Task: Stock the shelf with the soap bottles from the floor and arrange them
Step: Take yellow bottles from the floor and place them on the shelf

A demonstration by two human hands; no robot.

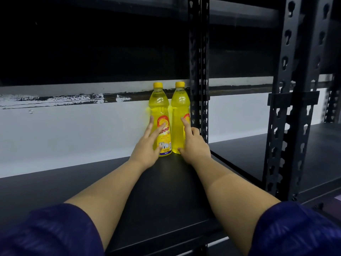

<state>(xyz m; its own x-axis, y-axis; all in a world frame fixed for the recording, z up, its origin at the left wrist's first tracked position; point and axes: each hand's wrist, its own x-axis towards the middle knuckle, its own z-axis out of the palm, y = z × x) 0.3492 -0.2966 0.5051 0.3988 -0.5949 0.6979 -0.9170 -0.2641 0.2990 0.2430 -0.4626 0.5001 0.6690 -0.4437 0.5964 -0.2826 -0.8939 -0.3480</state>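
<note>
Two yellow soap bottles with yellow caps stand upright side by side at the back of the black shelf (110,185), close to the white wall. The left bottle (160,111) shows its orange label to me; the right bottle (178,115) has its label turned to the right. My left hand (147,146) lies against the left bottle with straight, spread fingers touching its lower front. On the right bottle, my right hand (193,145) has its index finger straight up the front and the thumb near the base; the other fingers look curled beside it.
A black perforated upright post (199,71) stands just right of the right bottle. A second, nearer post (293,108) rises at the right. Another black shelf board (258,154) continues beyond the posts. A dark shelf level hangs overhead.
</note>
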